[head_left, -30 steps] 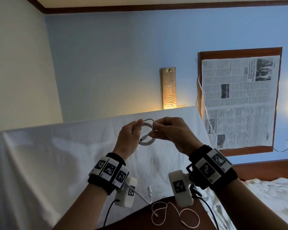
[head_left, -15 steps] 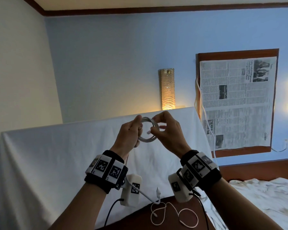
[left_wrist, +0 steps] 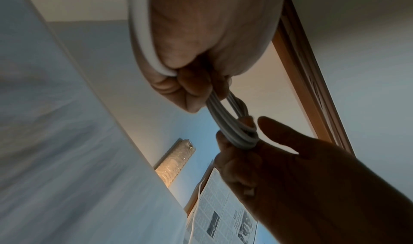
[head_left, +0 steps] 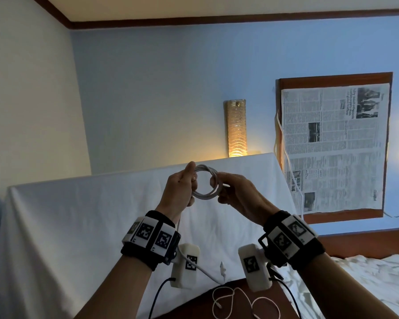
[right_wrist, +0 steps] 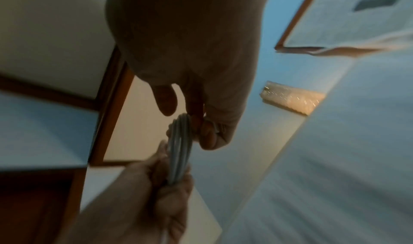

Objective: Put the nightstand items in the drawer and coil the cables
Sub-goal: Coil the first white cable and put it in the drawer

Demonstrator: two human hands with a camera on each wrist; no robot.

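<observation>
A white cable wound into a small round coil [head_left: 205,183] is held up in front of me by both hands. My left hand [head_left: 184,187] grips the coil's left side, thumb up over the top. My right hand [head_left: 230,192] pinches the right side, where the cable's end wraps round the loops. In the left wrist view the coil [left_wrist: 234,124] runs between my left hand's curled fingers and the right hand [left_wrist: 257,156]. The right wrist view, blurred, shows the coil [right_wrist: 180,147] edge-on. A second thin white cable [head_left: 237,302] lies loose on the dark wooden nightstand [head_left: 194,307] below.
A white sheet [head_left: 78,226] drapes a tall shape behind the hands. A lit wall lamp [head_left: 236,128] and a wooden frame covered with newspaper [head_left: 334,146] hang on the blue wall. Rumpled bedding [head_left: 366,279] lies at the lower right.
The right hand has worked the cable's end round the right side of the coil and now pinches there. Both hands stay raised at about the same spot.
</observation>
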